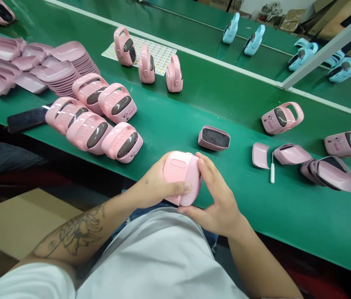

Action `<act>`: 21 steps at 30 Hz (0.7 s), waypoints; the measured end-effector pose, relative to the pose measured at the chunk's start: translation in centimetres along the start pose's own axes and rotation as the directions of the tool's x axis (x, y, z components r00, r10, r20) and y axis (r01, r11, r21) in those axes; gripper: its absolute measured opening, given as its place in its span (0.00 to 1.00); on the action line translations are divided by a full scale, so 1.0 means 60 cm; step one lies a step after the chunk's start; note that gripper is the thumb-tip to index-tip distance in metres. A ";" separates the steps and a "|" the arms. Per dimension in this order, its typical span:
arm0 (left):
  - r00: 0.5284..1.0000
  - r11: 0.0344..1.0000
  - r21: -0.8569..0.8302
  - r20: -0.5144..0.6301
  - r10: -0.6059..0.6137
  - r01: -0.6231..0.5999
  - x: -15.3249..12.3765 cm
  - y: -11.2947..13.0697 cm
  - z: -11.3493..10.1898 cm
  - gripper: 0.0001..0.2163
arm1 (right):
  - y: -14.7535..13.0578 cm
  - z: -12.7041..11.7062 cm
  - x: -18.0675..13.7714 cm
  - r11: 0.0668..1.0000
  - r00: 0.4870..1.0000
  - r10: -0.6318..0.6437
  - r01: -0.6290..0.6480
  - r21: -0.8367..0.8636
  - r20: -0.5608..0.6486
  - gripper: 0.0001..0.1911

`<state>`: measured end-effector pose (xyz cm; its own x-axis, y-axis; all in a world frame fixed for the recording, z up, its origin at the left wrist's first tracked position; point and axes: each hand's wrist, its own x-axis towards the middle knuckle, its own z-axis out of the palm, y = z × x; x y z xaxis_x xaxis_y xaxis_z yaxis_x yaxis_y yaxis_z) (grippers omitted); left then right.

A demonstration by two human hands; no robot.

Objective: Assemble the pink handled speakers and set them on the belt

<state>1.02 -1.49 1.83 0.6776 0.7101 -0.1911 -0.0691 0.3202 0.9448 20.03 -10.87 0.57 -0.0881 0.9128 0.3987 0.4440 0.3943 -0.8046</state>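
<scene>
Item: pink casing [180, 172], at near edge of green belt [194, 112]. L hand [153, 185] clasps it; R hand [217, 199] cups its right side. Seemingly done: assembled units [101, 120], grouped left. Pending: loose shells [290, 153] at right.

pink casing [180, 172]: smooth matt plastic | belt [194, 112]: green matt | window piece [214, 138]: glossy dark

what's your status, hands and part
Left hand and right hand both clasp pink casing, over green belt near edge. Dark-faced part beyond it, apart.
</scene>
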 end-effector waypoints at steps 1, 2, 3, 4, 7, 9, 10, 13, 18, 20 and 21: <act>1.000 1.000 -0.005 0.001 -0.007 0.007 0.002 0.001 0.002 0.36 | 0.001 -0.001 0.001 1.000 1.000 0.012 -0.012 0.003 0.007 0.61; 1.000 1.000 -0.003 -0.009 -0.011 0.011 0.004 0.001 0.004 0.36 | 0.001 -0.002 0.001 1.000 1.000 0.018 -0.018 0.001 0.014 0.62; 1.000 1.000 0.002 -0.027 -0.010 0.011 0.005 0.001 0.006 0.35 | 0.002 -0.003 0.002 1.000 1.000 0.019 -0.018 -0.006 0.019 0.62; 0.999 1.000 0.004 -0.044 -0.006 0.006 0.006 0.001 0.008 0.35 | 0.003 -0.003 0.002 1.000 1.000 0.016 -0.016 -0.020 0.021 0.62; 0.998 1.000 -0.012 -0.056 0.000 0.000 0.008 -0.001 0.011 0.33 | 0.003 -0.004 0.002 0.994 0.999 -0.012 0.016 -0.112 0.037 0.61; 0.998 1.000 -0.030 -0.059 0.003 -0.005 0.009 -0.003 0.014 0.31 | 0.003 -0.005 0.001 0.982 0.998 -0.035 0.044 -0.186 0.052 0.61; 0.998 0.999 -0.040 -0.063 0.006 -0.009 0.009 -0.004 0.015 0.31 | 0.003 -0.005 0.001 0.975 0.997 -0.043 0.055 -0.215 0.056 0.61; 0.997 0.996 -0.081 -0.077 0.017 -0.024 0.009 -0.009 0.020 0.29 | 0.003 -0.005 0.000 0.964 0.997 -0.052 0.063 -0.258 0.050 0.60; 0.993 0.997 -0.076 -0.119 -0.012 0.003 0.003 -0.015 0.025 0.35 | 0.008 -0.009 0.000 0.961 0.992 -0.083 0.104 -0.257 0.092 0.61; 0.993 1.000 -0.019 -0.115 -0.007 0.005 -0.001 -0.013 0.022 0.38 | 0.009 -0.011 -0.002 0.958 0.987 -0.116 0.141 -0.249 0.114 0.62; 0.995 1.000 0.013 -0.102 -0.007 0.009 -0.004 -0.010 0.019 0.39 | 0.008 -0.011 -0.003 0.955 0.984 -0.140 0.164 -0.248 0.113 0.62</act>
<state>1.76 -2.58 1.60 0.5995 0.7683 -0.2241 -0.0535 0.3179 0.9466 20.86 -10.91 0.38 -0.2493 0.8549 0.4549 0.6306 0.4998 -0.5938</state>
